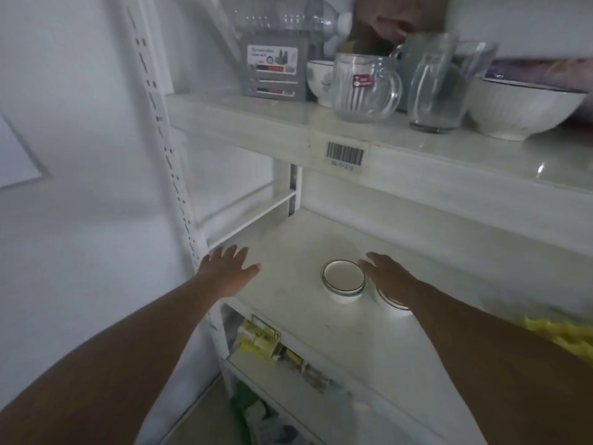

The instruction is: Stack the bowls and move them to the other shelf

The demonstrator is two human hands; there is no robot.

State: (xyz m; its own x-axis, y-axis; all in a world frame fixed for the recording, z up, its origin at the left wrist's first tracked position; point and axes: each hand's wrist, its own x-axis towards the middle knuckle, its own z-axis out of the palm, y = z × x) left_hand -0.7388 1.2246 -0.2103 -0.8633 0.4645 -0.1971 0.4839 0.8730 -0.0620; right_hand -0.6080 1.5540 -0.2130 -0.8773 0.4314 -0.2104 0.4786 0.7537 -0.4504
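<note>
Two small white dark-rimmed bowls: one (344,280) fully visible, the second bowl (393,304) mostly hidden beneath the spread, empty right hand (390,277). Left hand (228,268) splayed, empty.

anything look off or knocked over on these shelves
One thing: a clear plastic bottle lies on its side at the back of the upper shelf, resting on other items. The glass mugs and bowls there stand upright, as does the small bowl by the right hand. No spills or breakage visible.
</note>
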